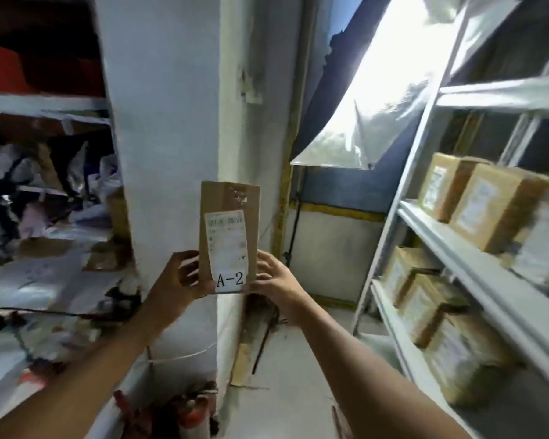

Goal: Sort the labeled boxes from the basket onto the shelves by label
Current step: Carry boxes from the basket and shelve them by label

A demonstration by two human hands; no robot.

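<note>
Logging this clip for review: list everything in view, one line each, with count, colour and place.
box: one, brown, white label reading A-2, held upright in front of the pillar
pillar: one, whitish, centre
right shelves: one grey metal rack, right side
shelved boxes: at least six, brown with pale labels, on two right-hand shelf levels
left shelves: white, left, with blurred clutter
plastic sheet: one, translucent, over the bright opening behind
left hand: grips the box's lower left edge
right hand: holds its lower right edge
</note>
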